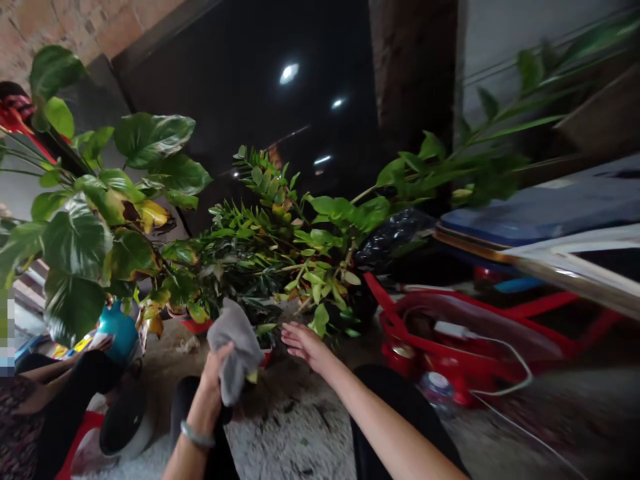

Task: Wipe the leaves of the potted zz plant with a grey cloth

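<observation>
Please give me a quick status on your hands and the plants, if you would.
left hand gripping grey cloth; right hand open, beside lower leaves of ZZ plant; large-leaved plant further left.

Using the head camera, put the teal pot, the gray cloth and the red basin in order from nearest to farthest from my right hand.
From the right hand:
1. The gray cloth, just to its left, held in the left hand.
2. The red basin, to its right.
3. The teal pot, far left, beneath the large leaves.
</observation>
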Available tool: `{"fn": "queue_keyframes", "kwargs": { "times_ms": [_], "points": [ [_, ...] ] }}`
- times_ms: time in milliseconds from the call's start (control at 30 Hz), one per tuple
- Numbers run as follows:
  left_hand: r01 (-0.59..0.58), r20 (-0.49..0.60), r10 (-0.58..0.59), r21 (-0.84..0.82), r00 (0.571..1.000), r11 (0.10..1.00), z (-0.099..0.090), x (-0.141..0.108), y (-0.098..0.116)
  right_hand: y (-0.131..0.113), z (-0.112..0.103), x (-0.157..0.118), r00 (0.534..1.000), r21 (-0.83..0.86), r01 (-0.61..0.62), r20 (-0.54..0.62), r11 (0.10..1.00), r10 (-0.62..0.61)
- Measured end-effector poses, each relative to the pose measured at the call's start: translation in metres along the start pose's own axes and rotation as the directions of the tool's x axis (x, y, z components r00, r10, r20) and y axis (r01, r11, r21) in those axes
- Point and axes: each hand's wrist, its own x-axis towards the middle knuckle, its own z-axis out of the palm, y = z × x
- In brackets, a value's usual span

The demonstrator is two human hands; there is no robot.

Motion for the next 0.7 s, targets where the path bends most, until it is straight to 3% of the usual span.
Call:
{"fn": "queue_keyframes", "kwargs": {
  "times_ms": [67,100,200,267,333,433,500,567,633,700],
  "points": [
    [0.009,0.029,-0.011,0.052,1.0,0.999,-0.014,-0.011,-0.015,0.0,0.0,0.005,0.999,0.145,0.01,0.037,0.989,-0.016],
    [0.001,0.014,-0.002,0.061,1.0,0.998,-0.023,-0.017,-0.013,-0.001,-0.001,0.007,0.998,0.221,0.02,0.052,0.975,-0.032],
    [-0.078,-0.1,0.08,0.023,0.992,0.997,-0.038,-0.02,0.025,-0.004,-0.002,0.012,0.996,0.339,0.044,0.061,0.94,-0.069],
    [-0.123,-0.158,0.118,-0.02,0.98,0.992,-0.031,-0.009,0.054,-0.005,0.0,0.013,0.996,0.334,0.041,0.06,0.942,-0.065],
    [-0.096,-0.159,0.089,-0.039,0.983,0.995,-0.013,0.007,0.064,-0.006,0.004,0.011,0.996,0.326,0.034,0.063,0.945,-0.057],
    [0.031,-0.053,-0.032,-0.013,0.998,0.999,0.005,0.015,0.034,-0.006,0.009,0.006,0.996,0.326,0.025,0.068,0.945,-0.05],
    [0.037,0.093,-0.04,0.034,0.995,0.999,0.0,0.004,0.005,-0.006,0.008,0.004,0.998,0.309,0.002,0.064,0.951,-0.023],
    [0.069,0.113,-0.075,0.058,0.991,0.996,-0.018,-0.013,-0.01,-0.006,0.005,0.002,0.998,0.284,-0.01,0.062,0.959,-0.008],
    [0.045,0.049,-0.046,0.015,0.998,0.999,-0.036,-0.026,0.001,-0.005,0.001,0.002,0.998,0.263,0.004,0.055,0.965,-0.019],
    [-0.038,-0.061,0.034,-0.08,0.998,0.996,-0.043,-0.027,0.032,-0.005,0.0,0.002,0.998,0.253,0.034,0.042,0.967,-0.046]
  ]
}}
